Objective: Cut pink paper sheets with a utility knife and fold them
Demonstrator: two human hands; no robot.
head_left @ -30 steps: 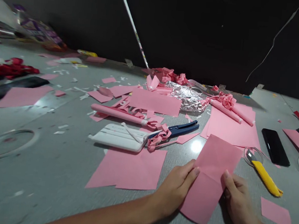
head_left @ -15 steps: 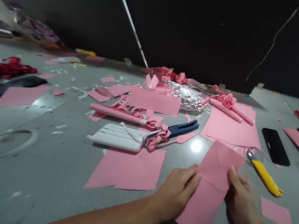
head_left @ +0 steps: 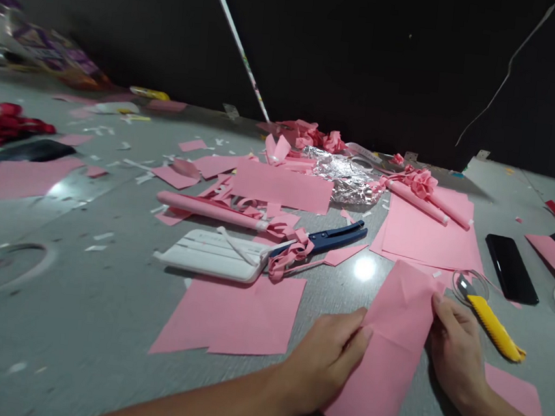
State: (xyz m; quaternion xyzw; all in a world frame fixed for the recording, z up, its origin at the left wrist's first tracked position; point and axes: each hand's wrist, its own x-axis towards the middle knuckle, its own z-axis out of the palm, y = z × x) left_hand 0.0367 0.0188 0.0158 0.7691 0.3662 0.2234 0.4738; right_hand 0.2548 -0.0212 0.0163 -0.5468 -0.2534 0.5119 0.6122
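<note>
A long strip of pink paper [head_left: 384,369] with a crease across it is held slightly above the grey table, its lower end curling. My left hand [head_left: 325,356] pinches its left edge between thumb and fingers. On the opposite side, my right hand [head_left: 458,346] grips the upper right edge, thumb on top. Just right of that hand lies a yellow utility knife [head_left: 496,327], its tip over a clear tape roll [head_left: 480,291]. Left of the paper are blue-handled pliers [head_left: 333,238] and a white flat device [head_left: 214,254] with a cord.
Pink sheets [head_left: 451,241] lie stacked beyond the paper, with rolled pink tubes [head_left: 415,202] on top. A black phone [head_left: 512,270] lies at right. Crumpled foil [head_left: 353,179] and pink scraps fill the middle. Another tape roll [head_left: 40,270] is at left. A black wall [head_left: 370,60] rises behind.
My right hand has shifted its hold up along the paper's right edge and turned outward. The paper's upper right corner has folded in a little. The view has moved slightly.
</note>
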